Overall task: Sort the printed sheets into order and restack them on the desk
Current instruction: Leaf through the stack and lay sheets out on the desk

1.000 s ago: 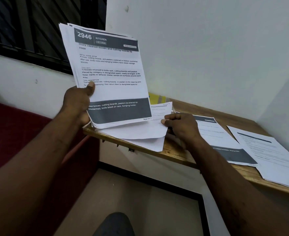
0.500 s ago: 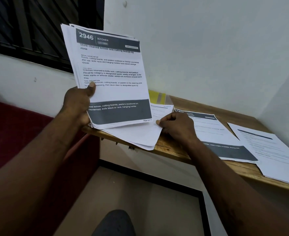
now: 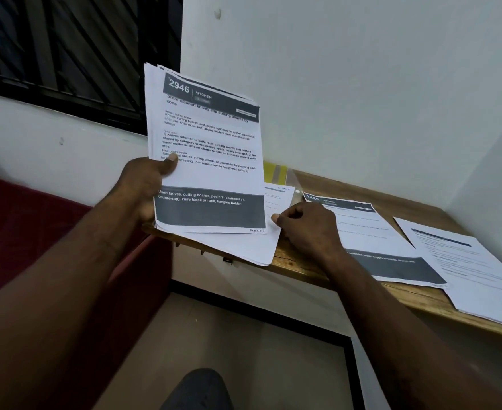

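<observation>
In the head view, a stack (image 3: 211,149) is gripped by the left hand (image 3: 143,187) and held tilted above the left end of the bench (image 3: 303,263), thumb on its front page. Loose sheets (image 3: 244,247) overhanging the bench edge are pinched by the right hand (image 3: 306,229), fingers (image 3: 295,211) curled. Page 1426 (image 3: 371,232) and a pile (image 3: 466,267) lie further right.

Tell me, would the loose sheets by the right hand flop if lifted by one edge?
Likely floppy: the loose sheets look thin and overhang the desk edge. Probably light, and apt to slide apart on the wood.
</observation>
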Demonstrator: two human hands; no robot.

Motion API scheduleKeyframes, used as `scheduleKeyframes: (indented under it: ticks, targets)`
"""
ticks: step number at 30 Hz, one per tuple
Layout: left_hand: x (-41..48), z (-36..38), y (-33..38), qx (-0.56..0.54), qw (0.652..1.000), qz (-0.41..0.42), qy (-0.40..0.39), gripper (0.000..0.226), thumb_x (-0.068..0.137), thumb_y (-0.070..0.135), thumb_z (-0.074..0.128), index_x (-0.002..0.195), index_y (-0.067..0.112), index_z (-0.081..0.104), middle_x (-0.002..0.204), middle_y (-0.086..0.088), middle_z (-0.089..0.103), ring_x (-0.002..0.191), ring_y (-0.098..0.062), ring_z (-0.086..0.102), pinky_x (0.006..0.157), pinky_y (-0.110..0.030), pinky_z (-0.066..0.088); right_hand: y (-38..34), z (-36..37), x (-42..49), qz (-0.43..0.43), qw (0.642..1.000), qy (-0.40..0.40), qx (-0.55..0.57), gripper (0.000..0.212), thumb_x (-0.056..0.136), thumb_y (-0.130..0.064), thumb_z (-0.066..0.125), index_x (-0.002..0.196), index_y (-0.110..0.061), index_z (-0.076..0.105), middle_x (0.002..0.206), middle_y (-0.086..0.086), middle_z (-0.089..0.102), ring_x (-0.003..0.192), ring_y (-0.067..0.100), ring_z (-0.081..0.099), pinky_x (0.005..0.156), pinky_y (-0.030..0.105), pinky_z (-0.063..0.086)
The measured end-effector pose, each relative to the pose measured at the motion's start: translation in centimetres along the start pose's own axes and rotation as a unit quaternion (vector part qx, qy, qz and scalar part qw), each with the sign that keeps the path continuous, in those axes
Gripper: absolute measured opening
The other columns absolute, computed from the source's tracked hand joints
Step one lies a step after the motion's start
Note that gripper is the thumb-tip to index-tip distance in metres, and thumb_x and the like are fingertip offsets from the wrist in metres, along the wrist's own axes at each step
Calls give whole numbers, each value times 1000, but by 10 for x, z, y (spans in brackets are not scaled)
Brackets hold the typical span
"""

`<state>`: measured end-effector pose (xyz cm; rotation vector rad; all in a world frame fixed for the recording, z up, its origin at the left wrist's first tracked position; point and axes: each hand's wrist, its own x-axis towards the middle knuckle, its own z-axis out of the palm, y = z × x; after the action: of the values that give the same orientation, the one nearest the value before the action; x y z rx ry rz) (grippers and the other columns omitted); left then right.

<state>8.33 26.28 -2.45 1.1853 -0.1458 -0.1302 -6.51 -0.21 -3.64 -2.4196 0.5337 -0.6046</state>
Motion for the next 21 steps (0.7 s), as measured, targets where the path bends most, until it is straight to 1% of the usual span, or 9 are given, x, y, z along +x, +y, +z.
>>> scheduleKeyframes:
  ticks: [2, 5, 8, 12, 16, 17, 19, 21]
  targets:
    - [2, -1, 1, 9, 1000, 3, 3, 16, 98, 21, 73, 105, 7, 72, 90, -5, 81, 82, -25, 80, 59, -37, 63, -1, 1, 0, -4, 1000, 1, -4, 23, 89, -46, 78, 84, -24, 81, 80, -12, 75, 84, 9, 70, 84, 30, 55]
    - [6, -4, 2, 21, 1000, -7, 3, 20, 96, 23, 75, 107, 6, 73, 97, -8, 81, 87, -28, 80, 67, -41, 64, -4, 1, -3, -13, 999, 8, -30, 25, 88, -46, 79, 78, -23, 79, 78, -11, 75, 85, 10, 69, 78, 27, 50]
    - [7, -5, 2, 30, 999, -15, 3, 19, 96, 23, 75, 104, 6, 73, 96, -8, 81, 83, -28, 80, 63, -41, 64, -7, 1, -5, -13, 999, 14, -42, 27, 87, -45, 79, 75, -21, 78, 76, -9, 74, 85, 11, 68, 74, 26, 45]
    - [4, -7, -1, 19, 999, -29, -4, 21, 96, 21, 74, 109, 4, 73, 100, -11, 81, 87, -30, 79, 64, -42, 64, -10, -1, -7, -9, 999, 15, -50, 29, 88, -45, 79, 73, -20, 79, 73, -9, 74, 82, 11, 66, 71, 25, 41]
    - [2, -4, -1, 14, 1000, -16, -2, 14, 97, 18, 73, 101, 5, 73, 87, -5, 81, 76, -22, 79, 56, -35, 62, -9, -3, -6, -6, 999, 20, -51, 30, 87, -45, 79, 72, -20, 79, 71, -10, 73, 83, 12, 68, 71, 26, 42]
    - [2, -4, 0, 17, 1000, -14, -4, 14, 97, 19, 73, 101, 5, 73, 88, -5, 81, 78, -23, 79, 57, -35, 63, -8, -3, -6, -2, 999, 20, -50, 29, 87, -45, 79, 72, -20, 79, 72, -10, 73, 84, 13, 69, 72, 26, 42]
    - [4, -6, 1, 26, 1000, -12, -6, 22, 95, 22, 75, 108, 4, 74, 98, -8, 81, 88, -27, 79, 65, -38, 64, -6, -3, -4, 2, 998, 18, -55, 26, 86, -45, 81, 76, -21, 80, 76, -10, 74, 88, 14, 69, 73, 26, 43]
    - [5, -9, 2, 26, 1000, -14, -4, 29, 94, 22, 77, 115, 2, 73, 105, -11, 80, 93, -31, 78, 70, -42, 64, -3, -3, -5, 3, 998, 21, -57, 24, 84, -44, 84, 88, -21, 81, 89, -8, 77, 96, 16, 69, 77, 27, 46]
